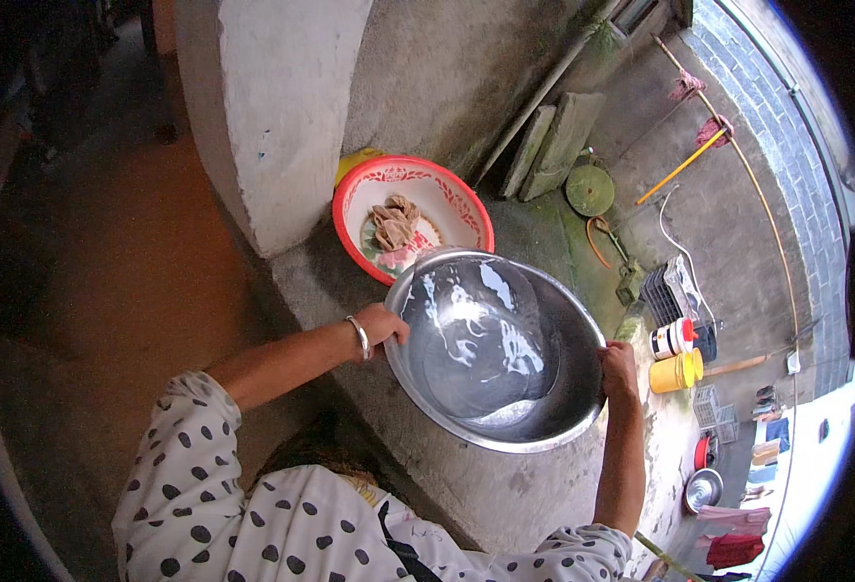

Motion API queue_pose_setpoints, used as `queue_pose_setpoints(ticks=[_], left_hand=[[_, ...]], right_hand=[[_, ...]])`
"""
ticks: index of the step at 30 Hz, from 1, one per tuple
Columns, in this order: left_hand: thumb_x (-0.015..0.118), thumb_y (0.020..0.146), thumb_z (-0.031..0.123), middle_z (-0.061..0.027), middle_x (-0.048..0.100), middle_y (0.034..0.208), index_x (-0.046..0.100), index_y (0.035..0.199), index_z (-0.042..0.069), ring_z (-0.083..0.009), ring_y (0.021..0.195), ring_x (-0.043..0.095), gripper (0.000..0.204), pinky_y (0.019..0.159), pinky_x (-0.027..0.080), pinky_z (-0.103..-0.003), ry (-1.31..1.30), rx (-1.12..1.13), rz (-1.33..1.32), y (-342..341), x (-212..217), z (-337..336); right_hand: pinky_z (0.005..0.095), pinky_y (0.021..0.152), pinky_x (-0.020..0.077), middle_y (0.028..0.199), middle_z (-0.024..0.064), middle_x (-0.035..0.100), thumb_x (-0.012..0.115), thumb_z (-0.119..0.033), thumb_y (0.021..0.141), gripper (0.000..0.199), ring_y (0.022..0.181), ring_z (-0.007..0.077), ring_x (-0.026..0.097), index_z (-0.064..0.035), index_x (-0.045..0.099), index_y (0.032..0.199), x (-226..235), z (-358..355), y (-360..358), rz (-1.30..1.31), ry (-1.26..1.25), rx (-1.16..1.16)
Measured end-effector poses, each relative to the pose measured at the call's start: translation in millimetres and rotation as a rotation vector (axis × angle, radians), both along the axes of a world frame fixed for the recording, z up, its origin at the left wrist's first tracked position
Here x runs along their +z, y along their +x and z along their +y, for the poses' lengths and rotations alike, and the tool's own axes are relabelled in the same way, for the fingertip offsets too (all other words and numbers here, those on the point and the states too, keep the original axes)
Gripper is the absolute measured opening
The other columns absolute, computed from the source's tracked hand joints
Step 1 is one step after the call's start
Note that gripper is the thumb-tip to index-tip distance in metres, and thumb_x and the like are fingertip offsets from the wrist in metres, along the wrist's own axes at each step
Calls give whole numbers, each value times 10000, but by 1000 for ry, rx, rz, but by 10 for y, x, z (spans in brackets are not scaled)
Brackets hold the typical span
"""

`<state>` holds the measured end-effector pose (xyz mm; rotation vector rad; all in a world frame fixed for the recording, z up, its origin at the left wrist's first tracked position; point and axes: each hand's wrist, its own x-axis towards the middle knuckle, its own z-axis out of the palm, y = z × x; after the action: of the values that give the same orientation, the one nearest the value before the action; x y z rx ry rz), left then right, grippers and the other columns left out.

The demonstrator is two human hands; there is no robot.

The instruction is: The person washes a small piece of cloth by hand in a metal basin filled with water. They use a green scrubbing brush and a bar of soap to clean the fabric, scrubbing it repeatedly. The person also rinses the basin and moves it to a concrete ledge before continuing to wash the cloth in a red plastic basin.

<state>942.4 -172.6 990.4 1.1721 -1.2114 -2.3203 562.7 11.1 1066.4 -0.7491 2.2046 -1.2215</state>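
My left hand (385, 328), with a silver bangle at its wrist, is closed on the left rim of a wide steel basin (575, 339). On the opposite rim my right hand (618, 369) is closed too. The basin tilts away from me, and shiny water (466, 335) inside reaches its far-left lip. Just beyond that lip stands a white enamel-look basin (456, 199) with a red rim and red pattern. A crumpled brown cloth (395, 222) lies in it. The steel lip overlaps the near edge of this basin, so I cannot tell whether they touch.
Both basins are over a concrete ledge (316, 281) beside a white wall end (287, 116). Stone slabs (563, 145) lean on the wall beyond. To the right are yellow buckets (673, 373), a dark crate (662, 294) and another metal basin (704, 490).
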Motion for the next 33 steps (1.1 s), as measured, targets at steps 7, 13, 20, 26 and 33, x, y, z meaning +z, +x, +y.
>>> queue_pose_setpoints(ticks=[7,13,20,26,33], left_hand=[[600,565,31,-104,573,599,590,592,3,-221,542,571,40,510,470,-348,10,6,10,-19,-43,-7],[575,586,2,-102,556,675,546,746,-8,-243,603,578,163,539,514,-398,66,-53,97,-32,-153,-54],[566,572,-20,-100,563,681,555,717,-7,-240,596,580,146,546,507,-388,107,-26,88,-41,-158,-40],[563,563,-32,-102,567,670,563,689,-8,-233,579,578,128,540,501,-373,141,-2,91,-58,-90,-19],[546,565,-38,-92,554,736,531,766,-14,-223,626,577,203,560,522,-371,174,-18,114,-64,-265,-34]], right_hand=[[287,511,400,631,66,562,493,-20,684,150,545,159,509,67,607,730,129,-32,145,107,67,-33],[298,571,421,656,81,573,510,-40,694,149,589,167,527,65,603,743,200,-46,75,192,182,5],[296,485,378,590,58,520,528,-11,676,72,521,154,482,44,573,686,244,-125,135,150,106,-66],[294,495,387,596,67,533,524,-6,667,79,518,169,490,56,572,661,349,-149,217,194,123,-24],[294,495,389,609,78,546,520,-2,654,103,523,169,502,73,585,683,234,-174,117,195,137,-32]])
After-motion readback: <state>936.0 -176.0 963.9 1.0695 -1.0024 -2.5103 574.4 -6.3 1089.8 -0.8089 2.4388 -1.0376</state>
